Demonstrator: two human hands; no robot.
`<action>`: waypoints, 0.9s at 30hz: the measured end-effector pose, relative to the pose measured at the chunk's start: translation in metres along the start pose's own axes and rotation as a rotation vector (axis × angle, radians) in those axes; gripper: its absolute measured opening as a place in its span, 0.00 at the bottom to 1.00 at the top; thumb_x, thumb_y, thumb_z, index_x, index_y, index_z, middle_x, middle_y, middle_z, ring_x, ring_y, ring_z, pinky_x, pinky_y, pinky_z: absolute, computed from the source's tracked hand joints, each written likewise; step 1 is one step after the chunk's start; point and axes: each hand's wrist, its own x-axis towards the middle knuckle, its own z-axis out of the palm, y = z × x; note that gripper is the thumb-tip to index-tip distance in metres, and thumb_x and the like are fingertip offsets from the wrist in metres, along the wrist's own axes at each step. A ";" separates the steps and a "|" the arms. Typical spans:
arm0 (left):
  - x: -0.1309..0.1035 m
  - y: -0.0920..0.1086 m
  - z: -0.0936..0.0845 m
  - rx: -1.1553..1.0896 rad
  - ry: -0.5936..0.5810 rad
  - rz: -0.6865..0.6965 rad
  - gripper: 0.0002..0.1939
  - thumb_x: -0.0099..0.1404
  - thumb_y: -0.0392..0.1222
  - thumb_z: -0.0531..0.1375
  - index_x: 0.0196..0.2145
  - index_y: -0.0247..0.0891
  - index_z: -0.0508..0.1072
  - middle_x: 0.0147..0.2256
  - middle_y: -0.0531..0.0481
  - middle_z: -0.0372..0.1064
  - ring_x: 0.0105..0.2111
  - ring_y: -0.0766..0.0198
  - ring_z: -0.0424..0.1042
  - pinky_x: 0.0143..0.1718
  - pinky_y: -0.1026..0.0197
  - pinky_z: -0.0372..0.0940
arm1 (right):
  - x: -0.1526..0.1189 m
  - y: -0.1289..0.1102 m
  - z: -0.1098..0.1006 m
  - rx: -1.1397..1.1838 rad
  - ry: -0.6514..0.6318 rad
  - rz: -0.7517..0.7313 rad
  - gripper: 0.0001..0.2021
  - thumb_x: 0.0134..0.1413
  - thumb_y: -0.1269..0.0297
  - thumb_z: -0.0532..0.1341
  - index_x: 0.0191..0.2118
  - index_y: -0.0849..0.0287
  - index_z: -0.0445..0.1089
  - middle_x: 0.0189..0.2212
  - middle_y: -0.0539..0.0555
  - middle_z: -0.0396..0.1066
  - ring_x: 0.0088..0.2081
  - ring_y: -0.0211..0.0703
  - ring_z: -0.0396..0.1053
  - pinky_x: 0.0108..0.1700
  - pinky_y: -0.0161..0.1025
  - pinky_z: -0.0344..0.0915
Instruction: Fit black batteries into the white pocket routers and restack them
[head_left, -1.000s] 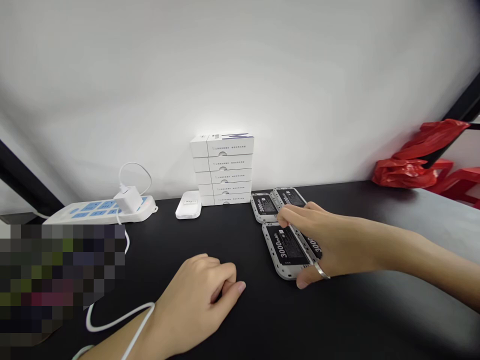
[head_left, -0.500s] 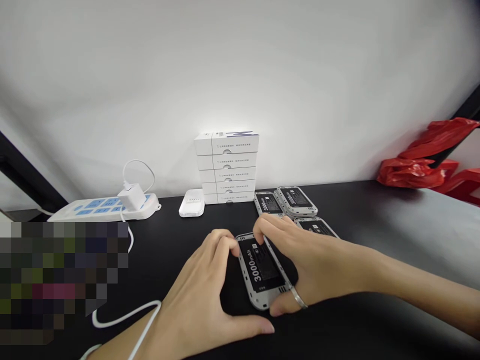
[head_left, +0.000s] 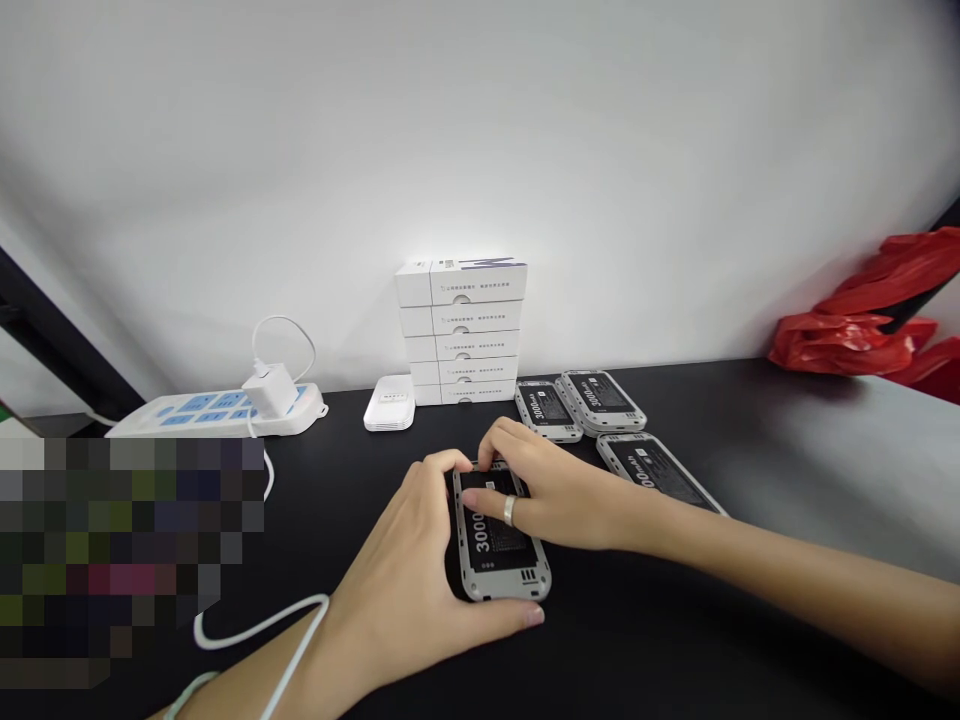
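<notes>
A grey device with a black battery marked 3000 (head_left: 502,580) lies face up on the black table between my hands. My left hand (head_left: 409,580) curves along its left side, fingertips at the top left edge and thumb by the bottom edge. My right hand (head_left: 551,490), with a ring on its thumb, reaches over from the right; its fingers bend at the top edge and the thumb rests on the battery. Similar devices, one in front (head_left: 660,470), one behind (head_left: 547,408) and a stack (head_left: 604,402), lie at the right.
Several white boxes (head_left: 465,345) are stacked by the wall. White covers (head_left: 390,403) lie left of them. A power strip (head_left: 217,410) holds a white plug (head_left: 270,390). A white cable (head_left: 255,628) crosses my left wrist. Red plastic (head_left: 847,342) lies far right.
My right hand has moved left, its thumb from the device's bottom edge onto the battery. The device, whose right part was tilted up, now lies flat. The view has shifted slightly.
</notes>
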 end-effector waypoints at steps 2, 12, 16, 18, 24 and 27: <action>0.001 -0.001 0.000 0.000 0.006 0.030 0.42 0.43 0.61 0.66 0.49 0.46 0.48 0.46 0.49 0.54 0.43 0.58 0.63 0.40 0.54 0.66 | 0.002 -0.002 0.002 0.054 0.039 0.073 0.17 0.50 0.50 0.59 0.34 0.59 0.56 0.40 0.55 0.56 0.39 0.41 0.58 0.40 0.42 0.62; 0.005 -0.006 0.000 -0.059 0.045 0.029 0.40 0.45 0.57 0.66 0.47 0.42 0.47 0.48 0.45 0.54 0.46 0.57 0.62 0.44 0.53 0.65 | -0.013 -0.001 -0.021 0.135 0.001 -0.099 0.28 0.42 0.61 0.67 0.49 0.50 0.55 0.45 0.51 0.59 0.42 0.40 0.60 0.39 0.37 0.63; 0.003 -0.004 0.000 -0.049 0.043 0.039 0.40 0.44 0.59 0.67 0.45 0.42 0.49 0.48 0.46 0.54 0.46 0.58 0.62 0.43 0.53 0.65 | -0.005 0.006 -0.024 0.207 -0.045 -0.032 0.30 0.37 0.56 0.69 0.48 0.53 0.59 0.47 0.53 0.60 0.45 0.42 0.61 0.42 0.39 0.63; 0.002 -0.004 0.000 -0.047 0.035 0.040 0.39 0.44 0.59 0.67 0.45 0.42 0.49 0.47 0.47 0.55 0.45 0.58 0.62 0.42 0.53 0.65 | -0.002 0.007 -0.023 0.264 -0.066 -0.015 0.29 0.36 0.57 0.70 0.46 0.54 0.60 0.46 0.53 0.61 0.46 0.43 0.61 0.45 0.41 0.63; 0.002 -0.005 0.000 -0.068 0.048 -0.017 0.40 0.44 0.58 0.67 0.45 0.41 0.47 0.46 0.46 0.54 0.44 0.58 0.63 0.40 0.53 0.66 | -0.005 0.004 -0.016 0.640 -0.273 -0.045 0.25 0.48 0.70 0.62 0.51 0.52 0.51 0.33 0.48 0.64 0.33 0.37 0.68 0.35 0.37 0.67; 0.003 -0.008 0.001 -0.064 0.091 -0.015 0.42 0.46 0.59 0.66 0.48 0.42 0.46 0.48 0.44 0.53 0.46 0.55 0.63 0.43 0.50 0.65 | -0.001 0.003 -0.022 0.692 -0.067 -0.032 0.18 0.50 0.71 0.61 0.46 0.54 0.56 0.33 0.47 0.62 0.29 0.32 0.66 0.33 0.35 0.67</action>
